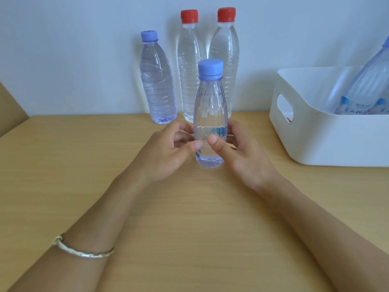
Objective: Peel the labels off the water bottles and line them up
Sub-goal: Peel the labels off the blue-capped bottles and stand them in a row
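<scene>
Your L hand (166, 150) and R hand (244, 154) both pinch the small clear blue-capped plastic bottle (210, 102), upright w/ label (213, 131) on; white plastic bin (326, 140) at 3 o'clock.

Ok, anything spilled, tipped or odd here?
Nothing spilled. Three bare clear plastic bottles stand upright by the wall; the left hand and right hand hold a blue-capped labelled bottle. Only a blue-tinted labelled bottle in the white plastic bin leans.

- Pale bluish-white wall (73, 49) behind, plain and evenly lit.
- Light wood-grain tabletop (189, 218) runs up to the wall (shadows are soft).
- Tan slanted panel (10, 110) at the left edge.
</scene>
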